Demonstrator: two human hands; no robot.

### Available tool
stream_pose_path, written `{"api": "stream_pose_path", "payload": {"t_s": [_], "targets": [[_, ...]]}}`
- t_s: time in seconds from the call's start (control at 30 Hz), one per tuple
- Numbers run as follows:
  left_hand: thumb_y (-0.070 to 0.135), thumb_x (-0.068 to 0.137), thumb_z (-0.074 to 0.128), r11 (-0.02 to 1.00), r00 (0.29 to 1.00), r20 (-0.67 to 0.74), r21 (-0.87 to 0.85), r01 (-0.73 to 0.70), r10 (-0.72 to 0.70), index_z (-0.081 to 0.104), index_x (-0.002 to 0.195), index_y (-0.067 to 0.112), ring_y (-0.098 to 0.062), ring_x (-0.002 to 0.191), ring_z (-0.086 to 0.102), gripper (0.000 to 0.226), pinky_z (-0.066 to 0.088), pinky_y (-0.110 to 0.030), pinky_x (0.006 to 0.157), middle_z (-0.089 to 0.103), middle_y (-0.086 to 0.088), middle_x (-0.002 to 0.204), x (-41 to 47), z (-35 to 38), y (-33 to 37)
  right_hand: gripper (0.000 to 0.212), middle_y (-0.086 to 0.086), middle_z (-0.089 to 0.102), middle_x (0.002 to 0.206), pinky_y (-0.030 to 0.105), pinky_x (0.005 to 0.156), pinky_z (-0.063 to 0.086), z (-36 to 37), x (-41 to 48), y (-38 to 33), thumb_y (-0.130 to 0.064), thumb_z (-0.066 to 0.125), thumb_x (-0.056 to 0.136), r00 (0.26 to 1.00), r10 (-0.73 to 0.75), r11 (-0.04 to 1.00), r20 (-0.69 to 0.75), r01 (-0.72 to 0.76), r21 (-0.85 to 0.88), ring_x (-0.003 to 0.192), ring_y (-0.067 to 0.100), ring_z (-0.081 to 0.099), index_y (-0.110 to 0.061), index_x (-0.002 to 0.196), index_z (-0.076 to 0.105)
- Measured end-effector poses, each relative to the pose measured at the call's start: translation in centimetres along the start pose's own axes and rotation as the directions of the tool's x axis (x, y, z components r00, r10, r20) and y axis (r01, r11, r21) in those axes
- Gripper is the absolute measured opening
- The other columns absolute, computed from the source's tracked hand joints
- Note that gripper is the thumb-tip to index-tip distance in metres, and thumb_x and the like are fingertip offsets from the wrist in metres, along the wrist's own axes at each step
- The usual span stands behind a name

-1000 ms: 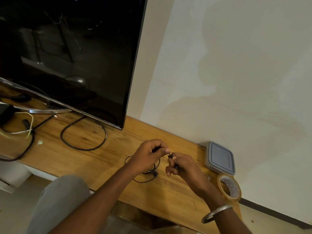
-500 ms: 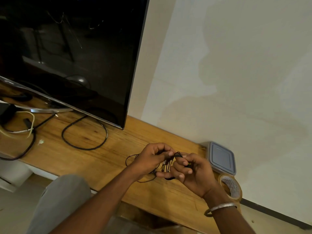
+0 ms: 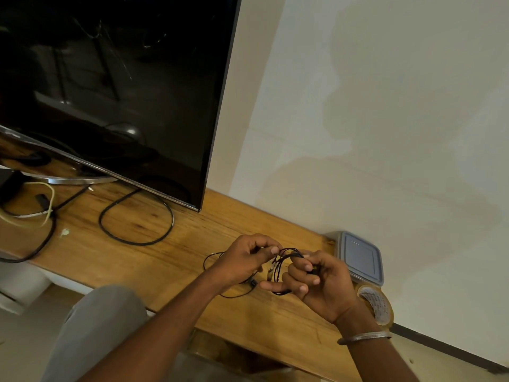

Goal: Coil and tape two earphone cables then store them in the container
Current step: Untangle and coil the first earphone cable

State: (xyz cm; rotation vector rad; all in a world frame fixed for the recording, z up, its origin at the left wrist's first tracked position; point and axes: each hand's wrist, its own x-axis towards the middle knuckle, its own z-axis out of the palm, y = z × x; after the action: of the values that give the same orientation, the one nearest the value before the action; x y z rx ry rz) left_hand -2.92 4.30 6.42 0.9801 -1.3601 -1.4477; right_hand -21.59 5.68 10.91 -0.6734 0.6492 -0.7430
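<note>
A thin black earphone cable [image 3: 278,267] is looped between my two hands just above the wooden shelf. My left hand [image 3: 242,260] pinches the strands between thumb and forefinger. My right hand [image 3: 316,282] has its fingers curled round the loops and a small black piece of the cable. More black cable [image 3: 234,292] trails on the wood below my left hand. The grey lidded container [image 3: 360,257] sits shut against the wall to the right. A roll of clear tape [image 3: 377,303] lies in front of it, partly behind my right wrist.
A large black TV [image 3: 110,92] stands at the left on the wooden shelf [image 3: 170,257]. A thick black cable loop [image 3: 136,221] and yellowish wires [image 3: 41,199] lie under it. The white wall runs behind the shelf. My grey-clad knee [image 3: 93,334] is below the shelf's edge.
My right hand turned palm up and closed round the cable loops. The left hand came in to meet it, and more loops are gathered between the two hands.
</note>
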Motion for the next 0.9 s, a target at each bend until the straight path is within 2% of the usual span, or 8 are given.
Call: {"api": "stream_pose_path", "payload": {"t_s": [0.13,0.23,0.37,0.47,0.57,0.67,0.77,0.9], "targets": [[0.010,0.097,0.059,0.990,0.988,-0.102,0.089,-0.111,0.120,0.073,0.089,0.030,-0.011,0.059,0.057,0.025,0.049,-0.026,0.056,0.067,0.006,0.075,0.2,0.2,-0.4,0.021,-0.001,0.025,0.048,0.072,0.107,0.031,-0.3,-0.1,0.4,-0.013,0.047,0.086,0.999,0.029,0.999,0.033,-0.030,0.021,0.048,0.018,0.035,-0.013,0.066,0.042],[0.010,0.096,0.060,0.987,0.986,-0.099,0.102,-0.120,0.131,0.076,0.092,0.021,-0.010,0.063,0.061,0.020,0.051,-0.025,0.062,0.069,0.007,0.073,0.2,0.7,-0.6,0.021,-0.001,0.025,0.048,0.072,0.108,0.031,-0.4,0.1,0.5,-0.013,0.043,0.087,0.998,0.035,0.998,0.044,-0.037,0.049,0.048,0.018,0.036,-0.013,0.066,0.042],[0.013,0.099,0.056,1.000,1.000,0.026,0.006,0.002,-0.002,0.074,0.099,0.005,-0.010,0.081,0.066,0.020,0.051,-0.025,0.074,0.073,-0.007,0.088,-0.1,1.0,-0.3,0.022,-0.002,0.024,0.047,0.072,0.108,0.031,-0.6,0.3,0.3,-0.014,0.045,0.085,0.999,0.021,0.997,0.041,-0.024,0.070,0.046,0.017,0.036,-0.012,0.063,0.044],[0.025,0.101,0.051,0.965,0.987,0.085,-0.214,0.149,-0.133,0.073,0.094,0.007,-0.015,0.085,0.063,0.030,0.050,-0.027,0.075,0.070,-0.007,0.086,-0.6,0.8,0.8,0.022,-0.003,0.023,0.047,0.068,0.103,0.039,-0.8,0.3,0.1,-0.014,0.048,0.083,1.000,-0.005,0.998,0.018,0.004,0.069,0.046,0.016,0.031,-0.013,0.062,0.045],[0.027,0.098,0.057,0.949,0.972,0.204,-0.266,0.166,-0.113,0.071,0.096,0.009,-0.022,0.090,0.062,0.024,0.052,-0.031,0.082,0.068,-0.008,0.089,-0.8,0.2,1.5,0.022,-0.003,0.024,0.046,0.056,0.091,0.049,-1.1,0.3,-0.1,-0.016,0.055,0.081,0.999,-0.033,0.998,-0.034,0.034,0.044,0.048,0.016,0.025,-0.013,0.061,0.045],[0.012,0.095,0.062,0.968,0.951,0.301,-0.209,0.142,-0.075,0.071,0.096,0.015,-0.014,0.090,0.064,0.010,0.051,-0.028,0.085,0.070,0.003,0.089,-0.9,0.1,1.4,0.027,-0.004,0.026,0.044,0.039,0.074,0.045,-1.4,0.3,0.1,-0.020,0.069,0.072,0.996,-0.033,0.999,-0.087,0.034,0.017,0.044,0.015,0.031,-0.013,0.058,0.046],[0.011,0.098,0.055,0.980,0.959,0.270,-0.154,0.130,-0.085,0.070,0.097,0.013,-0.008,0.086,0.061,0.015,0.048,-0.019,0.078,0.068,0.005,0.087,-0.8,0.2,1.4,0.022,-0.003,0.020,0.047,0.053,0.085,0.053,-1.6,0.3,0.5,-0.016,0.048,0.081,0.992,-0.043,0.998,-0.116,0.047,0.038,0.044,0.015,0.030,-0.014,0.060,0.045],[0.012,0.103,0.047,0.984,0.957,0.267,-0.103,0.144,-0.112,0.068,0.096,0.016,-0.003,0.081,0.059,0.022,0.046,-0.017,0.074,0.065,0.004,0.087,-0.7,0.0,1.0,0.020,-0.005,0.028,0.043,0.056,0.087,0.053,-2.0,0.4,1.0,-0.018,0.058,0.073,0.990,-0.030,0.999,-0.139,0.034,0.026,0.042,0.015,0.033,-0.014,0.060,0.044]]}}
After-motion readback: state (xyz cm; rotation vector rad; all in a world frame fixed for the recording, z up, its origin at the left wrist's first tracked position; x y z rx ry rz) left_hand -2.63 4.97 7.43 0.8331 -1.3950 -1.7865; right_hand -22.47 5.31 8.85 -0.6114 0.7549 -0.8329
